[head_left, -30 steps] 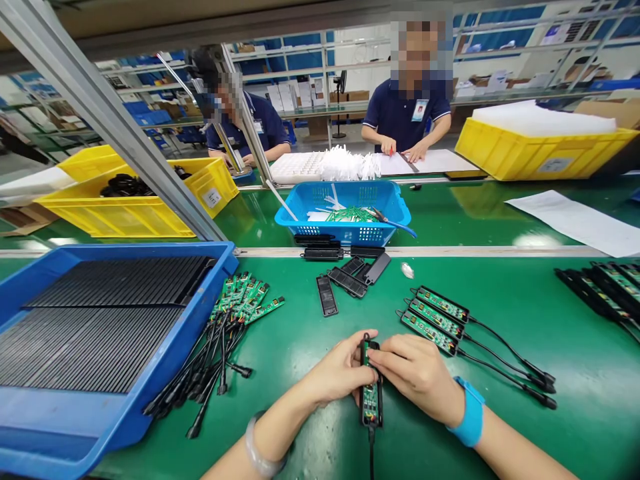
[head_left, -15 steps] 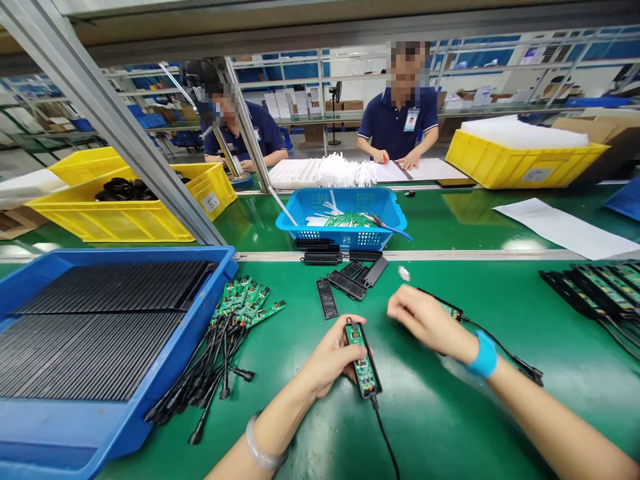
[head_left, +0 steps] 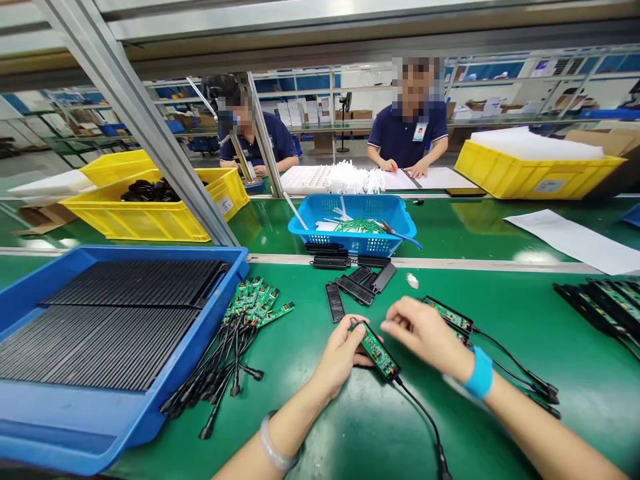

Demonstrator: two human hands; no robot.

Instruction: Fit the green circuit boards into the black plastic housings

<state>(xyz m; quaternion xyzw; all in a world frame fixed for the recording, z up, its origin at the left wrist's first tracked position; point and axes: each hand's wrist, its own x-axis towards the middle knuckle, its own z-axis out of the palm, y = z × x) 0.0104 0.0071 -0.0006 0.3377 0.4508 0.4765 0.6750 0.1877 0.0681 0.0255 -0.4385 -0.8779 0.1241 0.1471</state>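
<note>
My left hand (head_left: 340, 357) is closed around a narrow black plastic case (head_left: 395, 375) with a green circuit board (head_left: 377, 350) lying in it. A black cable (head_left: 423, 413) runs from the case's near end to a connector. To the right, my right hand (head_left: 417, 327) is raised above the table with fingers curled and thumb close to them; what they hold, if anything, I cannot make out. Beyond it lie black cases with boards (head_left: 450, 313), partly hidden by that hand. Several loose black case pieces (head_left: 356, 290) are scattered in front of the blue basket (head_left: 350, 247).
A blue tray (head_left: 125, 433) of stacked black parts stands at left, beside a pile of cabled circuit boards (head_left: 255, 303). More filled cases (head_left: 600, 307) lie far right. Two people sit across the bench, behind yellow bins (head_left: 530, 173). A metal post (head_left: 150, 127) crosses the left.
The held case has turned, its cable end swinging right, and its cable now reaches farther right. My right hand's fingers have loosened slightly. The view has shifted; more of the cases behind that hand shows.
</note>
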